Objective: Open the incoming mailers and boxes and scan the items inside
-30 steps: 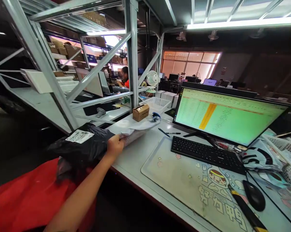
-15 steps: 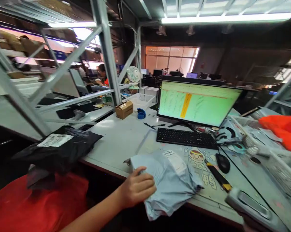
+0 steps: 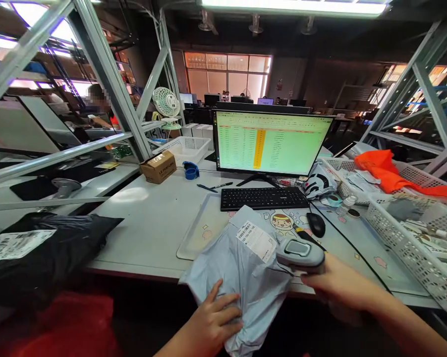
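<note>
A pale grey mailer bag (image 3: 242,267) with a white shipping label (image 3: 256,239) lies at the desk's front edge, hanging partly over it. My left hand (image 3: 213,325) grips the bag's lower end, fingers pressed into the plastic. My right hand (image 3: 338,283) holds a grey handheld barcode scanner (image 3: 300,254), its head just right of the label.
A monitor (image 3: 271,144) with a green spreadsheet, keyboard (image 3: 263,198), mouse (image 3: 315,224) and desk mat (image 3: 208,225) sit behind. A black parcel (image 3: 41,253) lies left, over red fabric. White baskets (image 3: 417,233) stand right. A small carton (image 3: 158,166) and metal rack posts (image 3: 108,79) are left. A co-worker sits far back left.
My view swung right. My left hand pulled the grey bag from the left to the desk's front edge. My right hand came in holding the scanner and brought it over the label.
</note>
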